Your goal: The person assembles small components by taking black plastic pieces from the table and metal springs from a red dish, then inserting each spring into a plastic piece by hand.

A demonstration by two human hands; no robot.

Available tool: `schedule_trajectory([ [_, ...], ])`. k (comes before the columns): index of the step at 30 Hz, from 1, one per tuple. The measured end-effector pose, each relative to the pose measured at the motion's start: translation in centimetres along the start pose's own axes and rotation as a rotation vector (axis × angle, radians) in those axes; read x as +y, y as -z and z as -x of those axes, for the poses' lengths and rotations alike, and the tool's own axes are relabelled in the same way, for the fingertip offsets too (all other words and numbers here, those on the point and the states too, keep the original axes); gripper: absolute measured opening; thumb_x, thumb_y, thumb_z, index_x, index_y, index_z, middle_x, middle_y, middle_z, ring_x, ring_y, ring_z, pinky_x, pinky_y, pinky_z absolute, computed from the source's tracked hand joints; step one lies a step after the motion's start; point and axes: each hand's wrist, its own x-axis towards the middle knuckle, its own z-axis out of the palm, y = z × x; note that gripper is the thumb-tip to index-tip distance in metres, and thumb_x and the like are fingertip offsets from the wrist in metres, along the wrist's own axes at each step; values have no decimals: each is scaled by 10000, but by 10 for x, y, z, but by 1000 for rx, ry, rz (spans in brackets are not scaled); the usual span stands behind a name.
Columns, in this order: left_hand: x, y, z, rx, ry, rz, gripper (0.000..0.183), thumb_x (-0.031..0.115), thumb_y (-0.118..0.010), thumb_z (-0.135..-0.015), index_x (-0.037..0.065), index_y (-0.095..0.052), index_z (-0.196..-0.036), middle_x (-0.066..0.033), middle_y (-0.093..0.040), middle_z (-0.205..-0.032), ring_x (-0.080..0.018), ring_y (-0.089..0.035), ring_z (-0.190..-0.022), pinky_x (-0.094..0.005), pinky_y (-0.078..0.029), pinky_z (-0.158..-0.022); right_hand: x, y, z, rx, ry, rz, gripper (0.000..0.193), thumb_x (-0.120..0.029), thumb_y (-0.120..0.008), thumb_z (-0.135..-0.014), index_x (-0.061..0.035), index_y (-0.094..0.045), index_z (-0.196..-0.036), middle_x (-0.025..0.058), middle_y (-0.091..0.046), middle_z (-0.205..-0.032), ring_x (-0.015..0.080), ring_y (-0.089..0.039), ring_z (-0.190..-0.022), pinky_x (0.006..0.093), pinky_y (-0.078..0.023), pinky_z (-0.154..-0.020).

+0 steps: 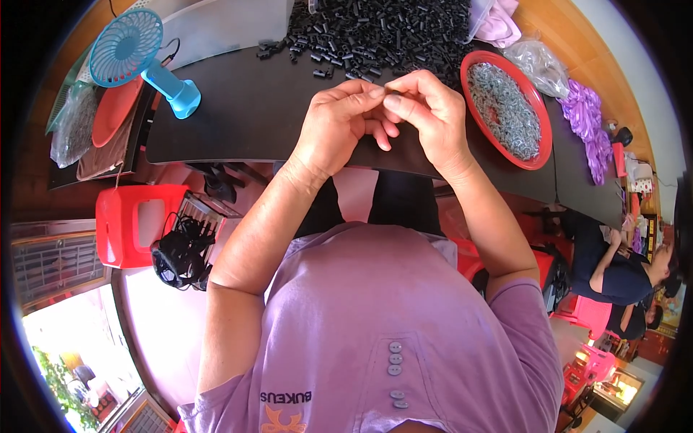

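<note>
My left hand and my right hand meet above the near part of the dark table. Thumbs and forefingers of both are pinched together at the tips. A bit of a small black part shows between those tips; the rest of it is covered by the fingers. Just beyond the hands spreads a heap of small black tube-shaped parts. To the right of my right hand lies a red oval tray, filled with small silvery metal pieces.
A blue handheld fan stands on the table at left, before a translucent bin. Clear plastic bags and purple bags lie at right. A red stool is at lower left. Other people sit at far right.
</note>
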Motion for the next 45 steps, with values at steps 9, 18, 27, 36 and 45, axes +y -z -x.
schedule_trajectory([
  [9,-4,-11,2,146,-35,-234,122,46,-593,-941,-56,-610,-1007,-176,-673,-907,-235,-667,-722,-317,-549,-566,-5,5,2,17,-279,-203,142,-102,-669,-896,-8,-678,-1002,13,-634,-750,76,-584,-662,220,-449,-581],
  [18,-2,2,-5,114,15,49,114,36,-618,-921,-59,-632,-981,-135,-661,-889,-221,-662,-721,-331,-566,-601,3,-3,1,50,387,549,383,-54,-744,-697,-57,-617,-1059,73,-592,-835,235,-645,-675,329,-529,-580],
  [27,-3,0,-1,87,4,-32,126,41,-606,-933,-66,-644,-985,-135,-662,-905,-230,-658,-757,-339,-572,-657,4,0,-3,78,528,735,387,0,-741,-657,-35,-635,-1028,76,-574,-800,218,-626,-661,325,-507,-561],
  [36,2,4,-2,28,86,19,149,38,-602,-937,-79,-647,-1017,-158,-675,-964,-237,-660,-781,-348,-575,-697,2,2,-4,126,589,719,318,-10,-729,-639,-33,-646,-946,61,-570,-790,188,-611,-634,302,-485,-544],
  [45,3,0,0,-2,109,-31,158,39,-576,-955,-88,-645,-1019,-161,-680,-977,-236,-663,-769,-341,-578,-703,-3,3,-4,145,647,833,280,-106,-709,-587,-88,-623,-853,36,-512,-727,218,-552,-580,334,-455,-519],
])
